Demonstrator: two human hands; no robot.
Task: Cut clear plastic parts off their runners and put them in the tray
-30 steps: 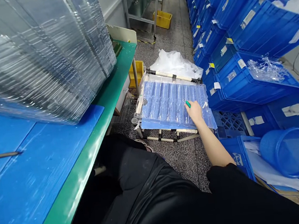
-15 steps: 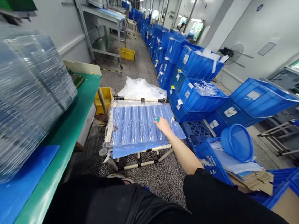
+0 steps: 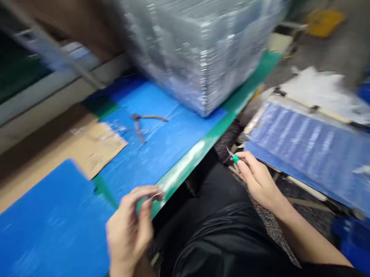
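Head view: A person's right hand (image 3: 255, 177) gripped a green-handled pointed tool (image 3: 235, 159) between the bench (image 3: 189, 159) and a ribbed clear tray (image 3: 307, 141). The left hand (image 3: 128, 230) pinched a thin, blurred piece (image 3: 155, 195) over the bench's green edge, near pliers (image 3: 141, 118) lying on blue sheeting (image 3: 166, 150).

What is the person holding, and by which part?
The right hand grips a small pointed tool by its green handle. The left hand pinches a thin object, too blurred to tell what or which part.
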